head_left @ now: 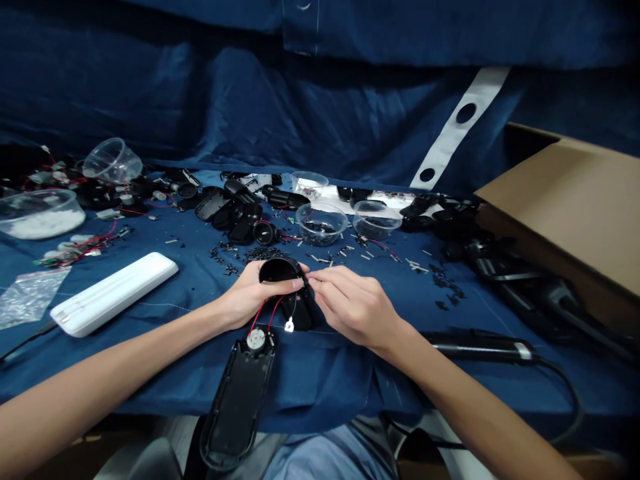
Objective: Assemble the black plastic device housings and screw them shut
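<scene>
My left hand (250,293) is closed round a black round plastic part (278,271), held just above the blue cloth. My right hand (350,303) pinches at that part's right edge with thumb and fingers together; what sits between the fingertips is too small to make out. Red and black wires (265,312) run from the part down to a small round motor (255,339). The motor sits at the top of a long black housing shell (235,407) that hangs over the table's near edge.
A white flat case (115,292) lies to the left. Clear plastic bowls (320,223) with small parts stand behind, amid scattered screws and black housings (235,210). A cardboard box (575,200) is at the right. A black tool with cable (480,347) lies near my right forearm.
</scene>
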{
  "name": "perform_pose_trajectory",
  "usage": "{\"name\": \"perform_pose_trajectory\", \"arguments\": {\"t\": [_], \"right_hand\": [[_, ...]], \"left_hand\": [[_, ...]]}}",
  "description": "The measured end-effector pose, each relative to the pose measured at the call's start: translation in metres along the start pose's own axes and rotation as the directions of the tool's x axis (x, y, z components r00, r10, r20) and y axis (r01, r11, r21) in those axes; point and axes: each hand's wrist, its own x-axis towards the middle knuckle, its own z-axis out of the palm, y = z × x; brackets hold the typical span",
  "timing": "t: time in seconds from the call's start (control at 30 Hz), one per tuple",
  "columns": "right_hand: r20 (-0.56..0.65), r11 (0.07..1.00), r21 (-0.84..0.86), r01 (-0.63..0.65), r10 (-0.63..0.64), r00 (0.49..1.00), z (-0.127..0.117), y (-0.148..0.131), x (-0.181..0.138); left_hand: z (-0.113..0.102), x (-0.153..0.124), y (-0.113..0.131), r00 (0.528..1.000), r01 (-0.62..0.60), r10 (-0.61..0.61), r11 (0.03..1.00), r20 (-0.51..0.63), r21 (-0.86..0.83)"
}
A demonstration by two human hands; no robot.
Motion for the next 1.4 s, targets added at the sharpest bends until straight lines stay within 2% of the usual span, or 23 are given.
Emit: {"name": "perform_pose_trajectory", "arguments": {"t": [0.23,0.33,0.37,0.43,0.5,0.53,0.6,0.8,1.07,1.23,1.3,1.4], "right_hand": [[-0.066,0.971,0.216,-0.101,0.118,0.991,0.009,0.005,-0.001],[-0.059,0.899,0.361,-0.248,0.288,0.956,0.008,0.004,0.004],[-0.038,0.841,0.436,-0.322,0.374,0.927,0.007,0.004,0.005],[0.055,0.658,0.602,-0.453,0.531,0.845,0.007,0.003,0.008],[0.175,0.468,0.706,-0.531,0.612,0.771,0.007,0.002,0.009],[0.218,0.405,0.726,-0.555,0.63,0.746,0.007,0.001,0.01],[0.255,0.356,0.731,-0.583,0.65,0.716,0.006,0.0,0.01],[0.255,0.325,0.722,-0.61,0.695,0.672,0.002,-0.003,0.016],[0.39,0.154,0.764,-0.627,0.663,0.639,0.002,0.004,0.017],[0.479,0.014,0.769,-0.639,0.65,0.59,0.005,0.005,0.017],[0.49,0.008,0.762,-0.647,0.647,0.585,0.005,0.005,0.017],[0.479,0.059,0.752,-0.657,0.636,0.605,0.003,0.007,0.016]], "left_hand": [[0.002,-0.001,0.004,0.999,-0.017,0.018,0.999,-0.034,0.038],[0.004,-0.001,0.004,1.0,-0.013,0.013,1.0,-0.025,0.015],[0.004,-0.002,0.004,1.0,-0.015,0.015,1.0,-0.026,0.002],[0.005,-0.002,0.004,0.999,-0.029,0.029,0.999,-0.036,-0.022],[0.004,-0.002,0.004,0.998,-0.046,0.045,0.999,-0.052,-0.016],[0.004,-0.002,0.003,0.997,-0.053,0.053,0.999,-0.058,-0.001],[0.003,-0.003,0.003,0.996,-0.063,0.065,0.997,-0.063,0.04],[0.002,-0.005,0.005,0.995,-0.076,0.082,0.992,-0.053,0.105],[0.002,-0.006,0.005,0.997,-0.064,0.066,0.993,-0.024,0.097],[0.002,-0.006,0.004,0.998,-0.052,0.054,0.997,-0.025,0.061],[0.003,-0.006,0.005,0.999,-0.048,0.049,0.997,-0.018,0.057],[0.004,-0.007,0.006,0.998,-0.055,0.054,0.997,0.013,0.063]]}}
